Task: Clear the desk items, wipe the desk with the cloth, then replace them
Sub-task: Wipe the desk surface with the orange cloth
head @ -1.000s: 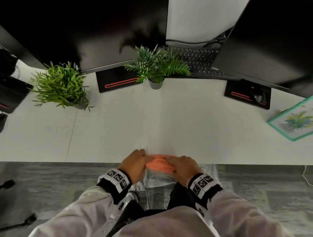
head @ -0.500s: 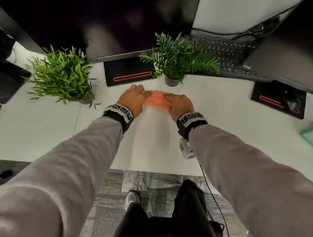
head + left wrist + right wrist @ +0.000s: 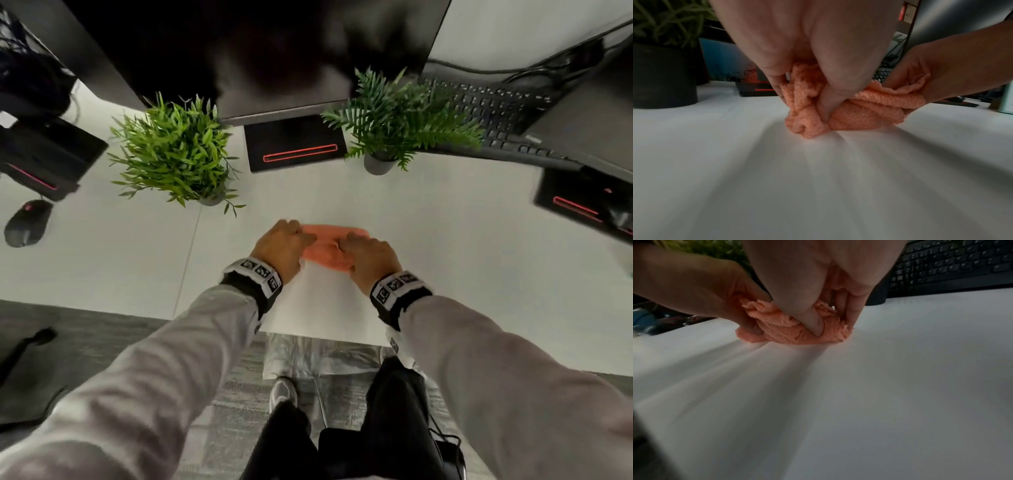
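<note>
An orange cloth [image 3: 325, 245] lies bunched on the white desk [image 3: 445, 260], about midway between its near edge and the monitor stand. My left hand [image 3: 298, 236] grips its left end and my right hand [image 3: 349, 245] grips its right end, side by side. In the left wrist view the thumb and curled fingers of the left hand [image 3: 801, 100] dig into the cloth [image 3: 855, 116] and press it to the desk. The right wrist view shows the right hand [image 3: 833, 321] with its thumb sunk into the cloth [image 3: 789, 332].
Two potted plants [image 3: 174, 154] [image 3: 394, 116] stand at the back, either side of a black monitor stand [image 3: 296, 147]. A keyboard [image 3: 489, 113] lies at the back right, a second stand [image 3: 579, 202] at the right, and a mouse [image 3: 27, 222] at the far left.
Both hands pushed the cloth from the desk's near edge up to the monitor stand, then drew it back to mid-desk. Both hands have held the cloth throughout.
</note>
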